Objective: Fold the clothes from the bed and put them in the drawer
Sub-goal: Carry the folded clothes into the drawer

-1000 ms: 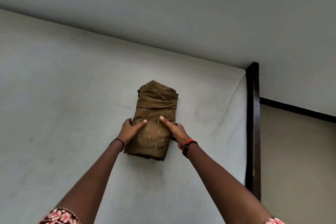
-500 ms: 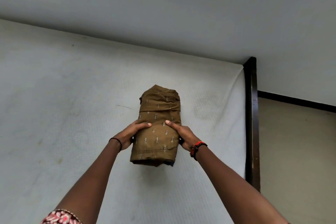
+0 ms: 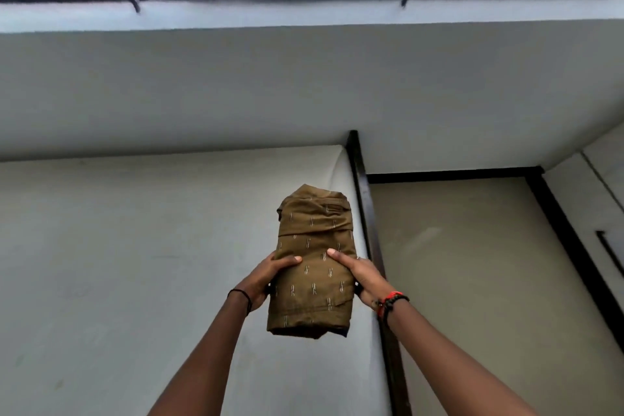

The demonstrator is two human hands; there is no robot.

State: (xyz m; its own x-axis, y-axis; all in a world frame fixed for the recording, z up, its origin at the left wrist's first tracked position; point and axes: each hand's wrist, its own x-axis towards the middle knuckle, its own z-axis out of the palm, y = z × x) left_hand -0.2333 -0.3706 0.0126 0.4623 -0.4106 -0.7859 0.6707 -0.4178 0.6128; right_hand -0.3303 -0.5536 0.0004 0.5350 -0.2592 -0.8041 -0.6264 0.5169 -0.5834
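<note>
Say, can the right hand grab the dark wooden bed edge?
Probably not: right hand and left hand both grip the folded olive-brown cloth bundle; the dark wooden bed edge sits close.

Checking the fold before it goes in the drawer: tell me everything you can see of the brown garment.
The garment is olive-brown woven-looking cloth with small pale dash marks, folded into a thick oblong bundle. A flap wraps across its far end; the near edge sags. It seems held off the bed, near its right edge. The left hand grips its left side, the right hand its right, thumbs on top, fingers hidden beneath.
</note>
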